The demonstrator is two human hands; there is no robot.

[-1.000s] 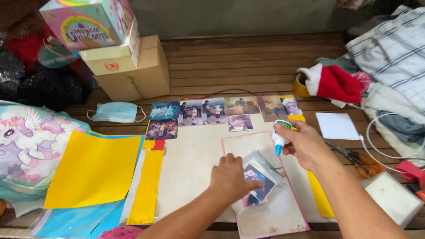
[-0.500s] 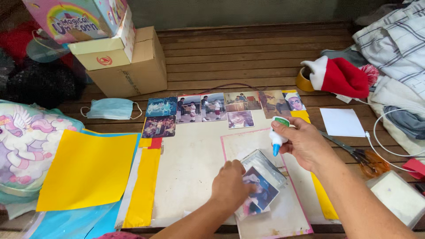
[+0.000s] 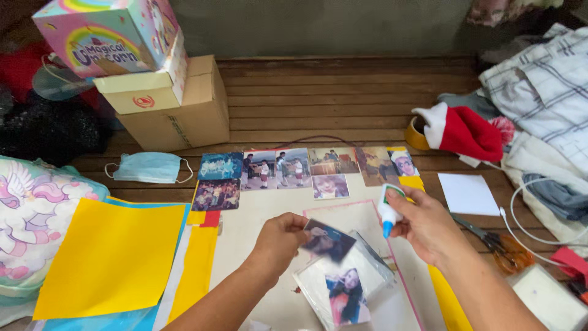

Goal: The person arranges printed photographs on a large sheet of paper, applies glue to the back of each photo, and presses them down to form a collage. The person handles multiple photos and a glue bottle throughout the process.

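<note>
Pinching a loose photo [image 3: 329,241], left hand [image 3: 278,242] lifts it; right hand [image 3: 429,224] grips glue bottle [image 3: 388,211]; several photos [image 3: 294,167] already mounted on the board [image 3: 257,214].

Head camera looking down
It is facing forward over the floor [image 3: 343,92], sitting close above both hands.

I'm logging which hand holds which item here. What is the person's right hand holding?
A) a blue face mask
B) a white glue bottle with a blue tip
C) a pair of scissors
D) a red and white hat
B: the right hand grips a white glue bottle, blue tip pointing down, while the left hand holds a photo.
</note>
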